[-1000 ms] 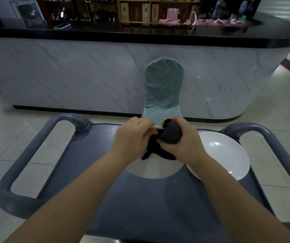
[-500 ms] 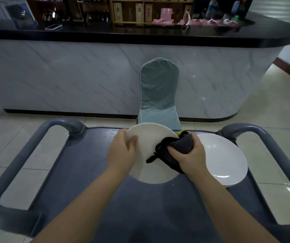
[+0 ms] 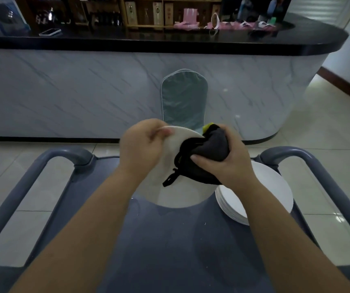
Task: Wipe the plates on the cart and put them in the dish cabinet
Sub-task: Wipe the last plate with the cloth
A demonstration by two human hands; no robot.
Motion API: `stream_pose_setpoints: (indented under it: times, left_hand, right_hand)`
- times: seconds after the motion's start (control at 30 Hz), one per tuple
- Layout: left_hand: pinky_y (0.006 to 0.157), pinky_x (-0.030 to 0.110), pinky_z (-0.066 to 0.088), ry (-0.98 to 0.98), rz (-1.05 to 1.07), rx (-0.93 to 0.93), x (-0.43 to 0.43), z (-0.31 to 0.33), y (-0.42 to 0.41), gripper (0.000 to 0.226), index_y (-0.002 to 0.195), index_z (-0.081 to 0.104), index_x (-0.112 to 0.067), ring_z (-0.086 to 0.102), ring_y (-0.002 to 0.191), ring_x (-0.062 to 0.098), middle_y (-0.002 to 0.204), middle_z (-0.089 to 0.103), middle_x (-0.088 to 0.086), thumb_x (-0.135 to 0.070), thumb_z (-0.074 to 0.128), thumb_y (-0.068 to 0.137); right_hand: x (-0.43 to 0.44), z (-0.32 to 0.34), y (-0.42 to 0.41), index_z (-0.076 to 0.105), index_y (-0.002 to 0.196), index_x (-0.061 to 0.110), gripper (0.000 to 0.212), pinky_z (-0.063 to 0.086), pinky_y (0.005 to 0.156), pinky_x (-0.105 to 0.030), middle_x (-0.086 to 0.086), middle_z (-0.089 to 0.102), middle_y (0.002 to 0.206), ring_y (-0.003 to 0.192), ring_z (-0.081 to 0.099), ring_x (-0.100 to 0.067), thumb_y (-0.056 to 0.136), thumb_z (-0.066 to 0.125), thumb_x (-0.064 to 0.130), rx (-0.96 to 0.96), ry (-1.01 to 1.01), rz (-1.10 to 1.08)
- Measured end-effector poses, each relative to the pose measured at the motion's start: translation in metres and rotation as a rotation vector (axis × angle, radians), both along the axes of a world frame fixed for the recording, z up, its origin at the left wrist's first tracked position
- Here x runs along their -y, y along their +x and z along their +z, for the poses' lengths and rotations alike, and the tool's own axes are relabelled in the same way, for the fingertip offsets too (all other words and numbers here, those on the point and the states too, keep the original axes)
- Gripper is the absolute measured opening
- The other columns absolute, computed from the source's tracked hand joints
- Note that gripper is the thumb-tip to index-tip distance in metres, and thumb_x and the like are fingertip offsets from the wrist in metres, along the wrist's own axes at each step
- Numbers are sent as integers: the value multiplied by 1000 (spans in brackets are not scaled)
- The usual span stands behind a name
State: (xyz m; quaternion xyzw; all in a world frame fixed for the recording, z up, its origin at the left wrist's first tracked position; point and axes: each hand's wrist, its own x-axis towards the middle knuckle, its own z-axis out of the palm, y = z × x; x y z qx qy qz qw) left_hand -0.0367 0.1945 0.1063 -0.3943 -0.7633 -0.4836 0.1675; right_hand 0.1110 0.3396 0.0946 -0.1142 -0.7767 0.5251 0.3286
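I hold a white plate (image 3: 177, 193) tilted above the grey cart (image 3: 169, 240). My left hand (image 3: 142, 149) grips the plate's upper left rim, fingers curled over the edge. My right hand (image 3: 222, 161) grips a dark cloth (image 3: 208, 149) with a yellow-green patch and presses it against the plate's upper right rim. A black strap of the cloth dangles over the plate's face. A stack of white plates (image 3: 269, 191) lies on the cart at the right, partly hidden by my right forearm.
The cart has curved grey handles at the left (image 3: 49, 163) and right (image 3: 309, 161). A chair with a pale green cover (image 3: 183, 98) stands just beyond the cart, against a marble-fronted counter (image 3: 85, 92) with a black top. Tiled floor lies on both sides.
My left hand slid up the plate's rim towards its top. The cloth in my right hand moved up along the plate's right edge. The plate stays tilted above the cart.
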Motion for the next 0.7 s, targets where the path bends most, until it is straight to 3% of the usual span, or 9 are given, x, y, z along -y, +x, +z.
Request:
stream_pose_setpoints:
  times: [0.1,0.13,0.2,0.27,0.33,0.4,0.47,0.57,0.7]
  left_hand:
    - [61,27,39,306,306,562,12,-41,1,27,69,57,-23,47,61,6,63,55,-10,-30,58,96]
    - [63,30,40,365,381,685,13,-58,8,29,71,54,-21,46,62,9,64,53,-8,-32,56,97]
    - [69,35,42,301,379,779,11,-92,23,23,79,53,-20,51,70,17,71,55,-6,-32,52,99]
    - [77,34,43,105,266,675,12,-111,34,11,100,55,-21,55,89,19,91,59,-7,-31,55,96]
    - [86,29,36,-99,130,327,13,-108,34,38,120,51,-15,47,99,16,107,54,-5,-40,54,92]
    - [81,29,34,-231,13,-22,5,-93,31,40,115,54,-10,48,92,23,102,57,4,-42,49,92]
    - [69,31,41,-290,-123,-230,-4,-69,30,31,99,62,-9,56,79,26,90,63,6,-35,48,92]
    - [52,33,46,-258,-225,-356,-16,-30,23,26,85,68,-12,62,68,27,77,67,2,-29,50,90]
    - [61,29,47,-157,-198,-276,-18,-2,8,10,82,71,-19,62,72,15,75,68,-8,-21,61,85]
  right_hand:
    - [7,-34,3,61,108,25,57,55,84,-36,0,70,102,98,67,-19,58,89,24,-5,-382,-76]
    - [12,-47,3,62,105,25,55,56,82,-36,-1,70,100,96,67,-18,58,90,22,-7,-476,-138]
    - [20,-72,2,61,99,24,48,54,77,-30,2,69,95,91,67,-15,62,90,16,43,-489,-320]
    - [20,-86,7,59,94,24,44,52,74,-23,4,66,91,88,65,-16,65,89,12,73,-421,-417]
    - [14,-83,15,59,92,26,44,48,72,-15,9,65,87,81,62,-5,63,87,9,58,-284,-374]
    - [6,-68,18,59,92,26,47,45,71,-11,12,65,85,77,60,2,61,88,8,82,-44,-256]
    - [4,-48,15,55,95,32,49,43,70,-9,16,64,89,77,59,1,62,88,16,116,164,-110]
    - [1,-21,6,53,98,37,47,43,69,-9,21,63,89,78,59,0,61,82,33,91,272,-71]
    - [4,-5,9,58,105,28,52,47,78,-14,17,65,94,88,62,-4,62,86,20,16,64,-86]
